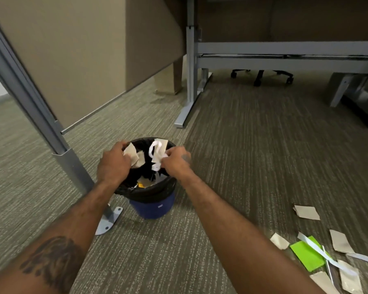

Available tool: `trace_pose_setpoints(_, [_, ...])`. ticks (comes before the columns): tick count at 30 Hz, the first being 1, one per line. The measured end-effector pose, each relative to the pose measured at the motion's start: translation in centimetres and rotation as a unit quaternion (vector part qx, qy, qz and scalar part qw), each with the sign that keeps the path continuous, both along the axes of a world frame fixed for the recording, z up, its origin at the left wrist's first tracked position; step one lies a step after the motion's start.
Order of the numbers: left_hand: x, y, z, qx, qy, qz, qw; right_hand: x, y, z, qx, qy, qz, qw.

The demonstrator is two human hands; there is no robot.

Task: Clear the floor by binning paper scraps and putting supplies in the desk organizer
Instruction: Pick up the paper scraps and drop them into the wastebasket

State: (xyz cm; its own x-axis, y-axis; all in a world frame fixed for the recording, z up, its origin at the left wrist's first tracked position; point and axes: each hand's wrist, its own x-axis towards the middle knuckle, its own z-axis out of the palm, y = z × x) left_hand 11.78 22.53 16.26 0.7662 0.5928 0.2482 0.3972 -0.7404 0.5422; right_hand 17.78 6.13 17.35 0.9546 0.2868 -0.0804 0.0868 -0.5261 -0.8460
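Over the black-lined blue round bin (152, 206), tan paper scraps (134, 155) are pinched in the left grip (113, 164) and white paper strips (156, 153) in the right grip (175, 162), while loose tan pieces (307, 212) and a green square sheet (306, 257) are left at the floor's near right.

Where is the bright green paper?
In the head view, the green paper lies on the carpet at lower right, among tan scraps, under a white strip.

We read no text here. The small white label (160, 206) on the blue bin (152, 210) is too small for us to make out. The tattoo (51, 257) on the left forearm (83, 211) shows no legible letters.
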Motion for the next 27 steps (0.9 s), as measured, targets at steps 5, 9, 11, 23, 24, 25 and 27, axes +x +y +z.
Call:
trace_pose_setpoints(5, [-0.9,0.3,-0.3,-0.01,0.034,-0.058,0.998,-1.6,-0.6,0.6,-0.003,0.015,0.004,1.0])
trace_pose_setpoints(9, [0.2,-2.0,-0.5,0.063,0.011,-0.121,0.991,-2.2,-5.8,-1.5,0.003,0.025,-0.056,0.998])
trace_pose_setpoints(11, [1.5,-5.1,-0.9,0.082,-0.031,-0.167,0.982,-2.2,-9.8,-3.5,-0.016,0.036,-0.1,0.994])
trace_pose_setpoints(23, [6.5,-29.6,-10.0,0.007,0.026,-0.44,0.897,-3.8,-37.8,-15.0,-0.218,0.054,-0.269,0.936])
trace_pose_setpoints(24, [6.5,-30.7,-10.6,0.006,0.041,-0.451,0.892,-3.7,-39.3,-15.7,-0.231,0.062,-0.27,0.933])
trace_pose_setpoints(25, [6.4,-31.7,-11.2,0.003,0.055,-0.457,0.888,-3.5,-40.6,-16.4,-0.244,0.067,-0.267,0.93])
trace_pose_setpoints(27, [6.2,-33.3,-12.3,-0.003,0.089,-0.462,0.882,-3.0,-42.4,-17.8,-0.273,0.083,-0.249,0.926])
